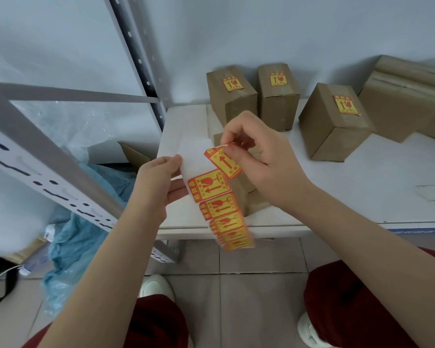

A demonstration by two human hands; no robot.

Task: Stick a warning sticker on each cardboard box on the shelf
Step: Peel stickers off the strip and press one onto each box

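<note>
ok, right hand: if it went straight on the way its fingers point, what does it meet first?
Right hand pinches the half-peeled sticker, fingers pointing left. Likely first: the white backing strip, then the left hand holding it. Depth unclear.

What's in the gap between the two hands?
The head view shows the white backing strip spanning it. The left hand holds its edge, and the right hand pinches a half-peeled sticker.
</note>
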